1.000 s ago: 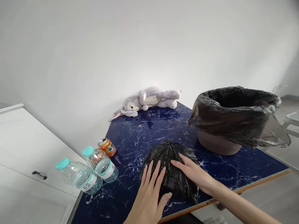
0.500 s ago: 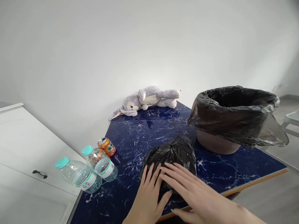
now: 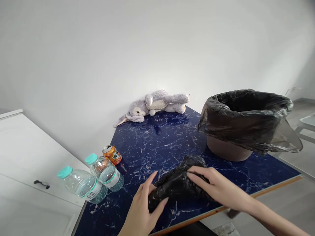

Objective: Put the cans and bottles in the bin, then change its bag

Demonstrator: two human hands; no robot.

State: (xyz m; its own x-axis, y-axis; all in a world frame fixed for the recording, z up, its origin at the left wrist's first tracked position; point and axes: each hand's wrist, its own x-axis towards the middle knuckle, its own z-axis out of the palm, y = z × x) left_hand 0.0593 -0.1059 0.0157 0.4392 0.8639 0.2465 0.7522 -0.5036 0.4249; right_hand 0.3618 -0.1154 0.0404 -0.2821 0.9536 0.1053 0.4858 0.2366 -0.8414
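A crumpled black plastic bag point(image 3: 176, 183) lies near the front edge of the blue marbled table point(image 3: 137, 147). My left hand point(image 3: 146, 200) wraps round its left end, thumb in front and fingers behind. On the bag's right part, my right hand point(image 3: 211, 183) pinches the plastic between thumb and forefinger; the other fingers are partly hidden. Just beyond my right hand stands a brown trash bin point(image 3: 228, 149) with a black liner point(image 3: 246, 126) folded over its rim.
Two clear bottles with teal caps, a nearer bottle point(image 3: 85, 185) and a farther bottle point(image 3: 105, 172), stand at the table's left beside an orange can point(image 3: 112, 154). A grey plush rabbit point(image 3: 154, 106) lies against the wall. A white cabinet point(image 3: 36, 157) is at left.
Both hands have gone from lying flat on the bag to gripping it. The left moved to its left end, the right to its right part. The bag is now lower and reshaped.
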